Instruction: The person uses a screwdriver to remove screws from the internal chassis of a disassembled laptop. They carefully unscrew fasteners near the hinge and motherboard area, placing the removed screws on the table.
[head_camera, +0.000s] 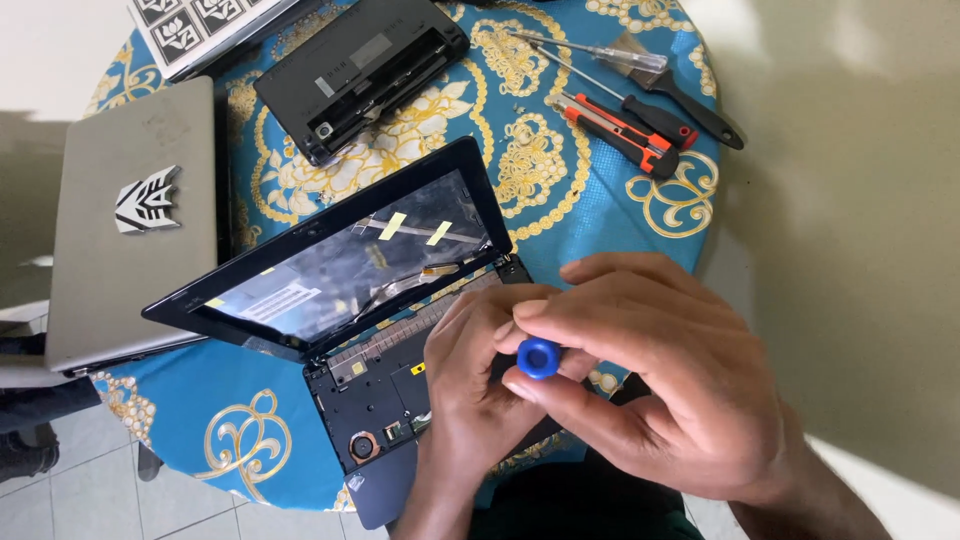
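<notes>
Round surface (600, 215) here, covered in a glossy blue cloth with gold and white floral swirls, pale tiled floor showing underneath at the lower left.

Biggest thing on it is a closed silver laptop (130, 220) on the left edge, matte metal lid with a shiny angular face-shaped sticker. Next up, the small black netbook (350, 290) in the middle: opened up, keyboard off, so you can see the bare plastic deck with cutouts, a round coin-like part and bits of yellow tape. Its glossy screen reflects the room and has a white label on it. Behind that lies a flat black rectangular base panel (360, 70), with an empty slot along one side. Top right there's a little tool pile: a black-handled brush (680, 90), a clear-handled screwdriver (600, 52) and a red-and-black utility knife (615, 130).

Now the hands, both low over the netbook's right side. The right hand (680, 390) has its grip pinched shut around a blue-capped screwdriver (539, 357); only the round blue plastic end shows between thumb and fingers. The left hand (480, 390) is curled right against it, fingertips touching around the shaft, which is hidden underneath.
</notes>
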